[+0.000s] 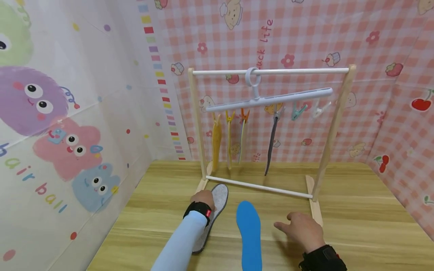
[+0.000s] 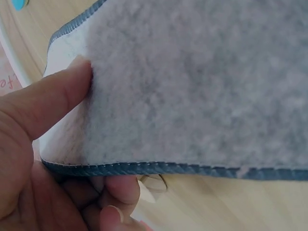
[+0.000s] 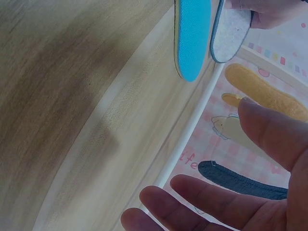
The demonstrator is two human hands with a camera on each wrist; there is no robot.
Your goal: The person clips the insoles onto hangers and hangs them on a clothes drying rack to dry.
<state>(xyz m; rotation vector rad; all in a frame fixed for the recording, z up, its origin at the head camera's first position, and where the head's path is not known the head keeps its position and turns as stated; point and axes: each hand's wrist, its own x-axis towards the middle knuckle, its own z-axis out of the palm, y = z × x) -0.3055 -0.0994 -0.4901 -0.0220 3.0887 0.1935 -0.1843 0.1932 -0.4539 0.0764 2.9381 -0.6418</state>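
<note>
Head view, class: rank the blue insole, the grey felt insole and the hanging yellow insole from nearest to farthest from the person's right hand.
1. Blue insole, flat on the table just left of the right hand.
2. Grey felt insole, farther left, pinched by the left hand.
3. Yellow insole, clipped up at the rack's left.
</note>
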